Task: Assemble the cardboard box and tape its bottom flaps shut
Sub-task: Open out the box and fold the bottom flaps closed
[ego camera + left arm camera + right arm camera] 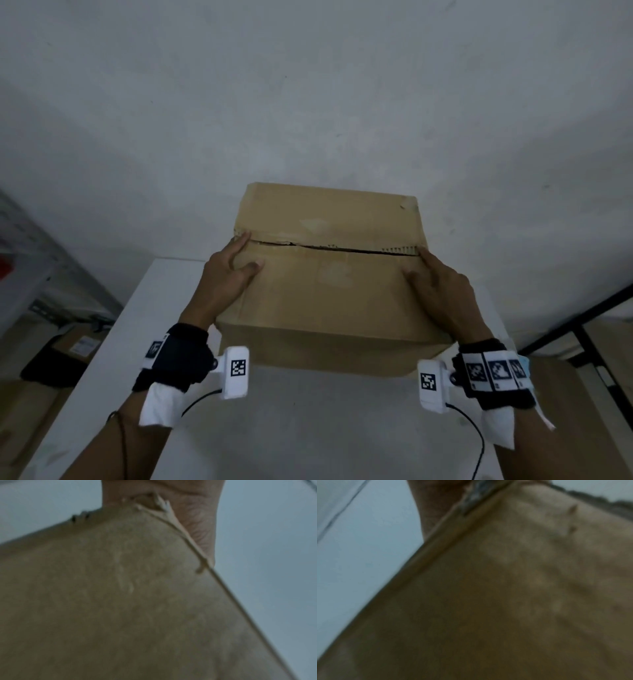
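A brown cardboard box [329,284] sits on a white table [113,342], pushed up toward a pale, slightly rough wall [308,85]. Its two long flaps are folded flat on top and meet along a ragged seam [335,247], where a thin dark gap and the wavy corrugated edge show. The cardboard looks worn, with scuffed patches and a torn far right corner.

The left hand [227,274] lies flat on the near flap at the box's left edge, fingers straight, the forefinger reaching the seam. The right hand [436,279] mirrors it at the right edge, fingers stretched and pressing down. Both hands are spread out, gripping nothing.

The wrist views are blurred, showing only dull brown cardboard close up.
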